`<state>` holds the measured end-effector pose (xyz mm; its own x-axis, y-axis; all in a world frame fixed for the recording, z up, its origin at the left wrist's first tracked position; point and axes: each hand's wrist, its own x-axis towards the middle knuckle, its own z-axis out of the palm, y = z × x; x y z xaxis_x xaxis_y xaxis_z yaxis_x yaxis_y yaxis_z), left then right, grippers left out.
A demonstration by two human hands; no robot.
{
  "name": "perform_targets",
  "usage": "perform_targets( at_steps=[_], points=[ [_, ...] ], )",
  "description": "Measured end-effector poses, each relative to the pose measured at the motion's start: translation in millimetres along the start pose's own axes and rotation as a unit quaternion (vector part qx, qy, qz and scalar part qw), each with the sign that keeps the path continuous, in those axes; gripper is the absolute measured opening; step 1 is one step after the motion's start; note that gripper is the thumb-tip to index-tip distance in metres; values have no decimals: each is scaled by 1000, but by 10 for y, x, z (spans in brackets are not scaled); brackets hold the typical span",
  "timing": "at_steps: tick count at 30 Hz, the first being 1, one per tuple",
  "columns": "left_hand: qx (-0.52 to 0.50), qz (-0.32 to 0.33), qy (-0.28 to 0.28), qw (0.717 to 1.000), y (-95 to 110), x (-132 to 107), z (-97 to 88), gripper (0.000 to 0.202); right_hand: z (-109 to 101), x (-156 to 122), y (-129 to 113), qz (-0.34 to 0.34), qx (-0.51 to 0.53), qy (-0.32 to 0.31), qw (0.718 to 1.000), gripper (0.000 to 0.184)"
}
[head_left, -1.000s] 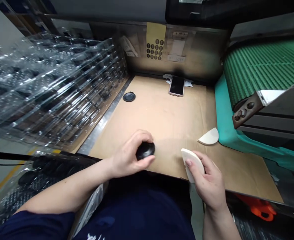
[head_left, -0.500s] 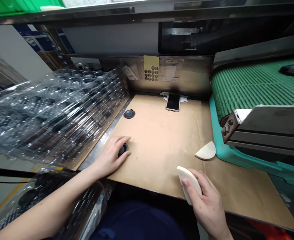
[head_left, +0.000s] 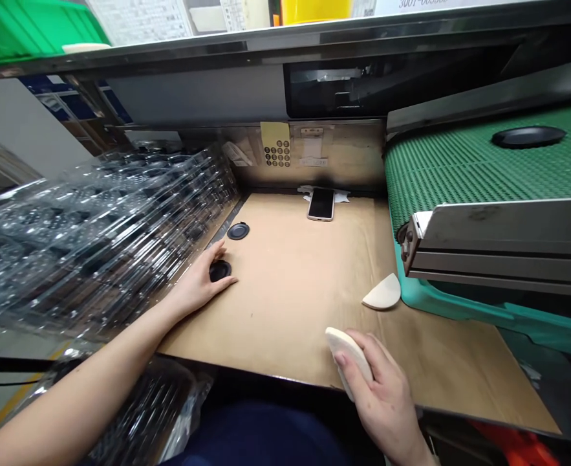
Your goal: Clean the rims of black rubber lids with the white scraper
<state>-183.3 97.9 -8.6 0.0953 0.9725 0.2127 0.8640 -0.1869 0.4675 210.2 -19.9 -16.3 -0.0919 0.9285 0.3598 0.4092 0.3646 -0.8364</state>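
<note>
My left hand [head_left: 198, 285] rests on the brown cardboard mat [head_left: 295, 285] near its left edge, its fingers curled round a small black round part [head_left: 220, 270] that lies on the mat. A second black round part [head_left: 238, 231] lies a little farther back, apart from the hand. My right hand [head_left: 379, 391] sits at the front edge of the mat, closed on a cream-white pad [head_left: 346, 359]. Another cream-white half-round pad [head_left: 383, 293] lies loose to the right of centre.
Stacked clear plastic trays [head_left: 96, 220] fill the left side. A green conveyor belt [head_left: 484, 168] on the right carries a black round part [head_left: 527, 136]. A phone [head_left: 321, 204] lies at the back of the mat by the metal wall.
My left hand has carried the black part from the front middle of the mat back and left, setting it down near the trays. The head has tilted up. The right hand keeps the pad.
</note>
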Motion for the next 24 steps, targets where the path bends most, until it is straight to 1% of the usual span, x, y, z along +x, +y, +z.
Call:
perform_targets(
  at_steps=[2, 4, 6, 8, 10, 12, 14, 16, 18, 21, 23, 24],
  points=[
    [25, 5, 19, 1000, -38, -31, -4, 84, 1, -2, 5, -1, 12, -11, 1000, 14],
    [31, 18, 22, 999, -59, -31, -33, 75, 0, -4, 9, 1, 25, -22, 999, 14],
    [30, 36, 23, 999, -70, -5, -73, 71, -3, -6, 8, 3, 37, -30, 999, 14],
    [38, 61, 18, 997, -74, 36, -109, 72, -5, -5, 0, 3, 45, -32, 998, 15],
    [54, 85, -5, 995, -56, 101, -132, 66, -4, 0, -13, 2, 49, -33, 998, 15],
    [74, 101, -22, 992, 16, 212, -144, 56, 1, 8, -23, 2, 48, -33, 998, 16],
    [83, 116, -15, 990, 186, 384, -154, 50, 10, 18, -25, -3, 45, -32, 998, 17],
    [80, 138, 3, 987, 484, 609, -172, 51, 18, 26, -18, -11, 43, -27, 999, 18],
    [65, 173, 12, 983, 905, 864, -195, 52, 27, 28, -5, -23, 44, -20, 999, 17],
    [36, 251, 5, 967, 1685, 1259, -213, 53, 40, 23, 16, -38, 40, -5, 998, 17],
    [14, 303, 3, 953, 2227, 1525, -183, 53, 52, 21, 29, -43, 32, 5, 999, 18],
    [-15, 339, -2, 941, 2486, 1662, -148, 53, 60, 22, 36, -43, 28, 10, 999, 19]
  ],
)
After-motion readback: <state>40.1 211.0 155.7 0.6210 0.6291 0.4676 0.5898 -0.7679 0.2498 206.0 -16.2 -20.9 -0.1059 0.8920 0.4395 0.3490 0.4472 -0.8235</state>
